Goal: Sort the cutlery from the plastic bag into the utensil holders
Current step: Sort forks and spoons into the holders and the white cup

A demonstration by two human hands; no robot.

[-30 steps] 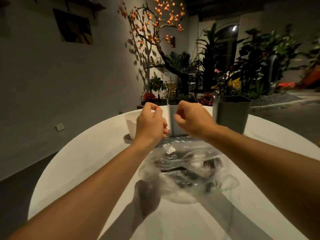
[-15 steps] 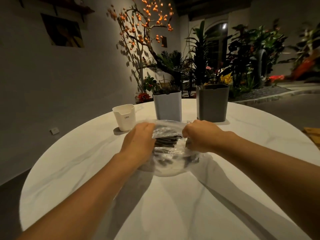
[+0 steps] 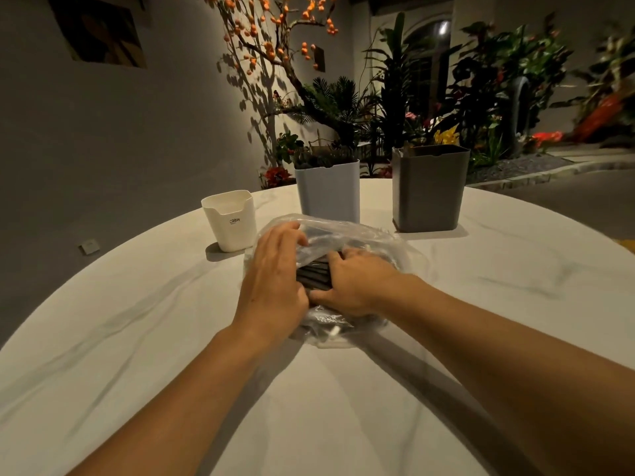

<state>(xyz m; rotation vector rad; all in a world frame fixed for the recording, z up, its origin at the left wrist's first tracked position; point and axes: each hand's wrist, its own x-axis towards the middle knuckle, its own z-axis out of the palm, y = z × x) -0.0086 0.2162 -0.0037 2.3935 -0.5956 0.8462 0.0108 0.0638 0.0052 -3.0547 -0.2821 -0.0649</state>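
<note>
Gripping plastic bag (image 3: 347, 231) (both hands (image 3: 275, 286)), dark cutlery (image 3: 314, 276)

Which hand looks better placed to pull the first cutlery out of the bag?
Probably the right hand: its fingers already rest on the dark cutlery at the mouth of the plastic bag. The left hand grips the bag's left edge, holding it open.

A round white tabletop (image 3: 144, 355) with faint grey veins fills the lower part. Behind it stands a grey wall (image 3: 103, 149) with a dark picture (image 3: 99, 32) and a small socket (image 3: 89, 247). A branch with orange fruits (image 3: 271, 39) throws shadows there under warm light. Green plants (image 3: 481, 84) and red flowers (image 3: 276, 175) fill the right side.
</note>
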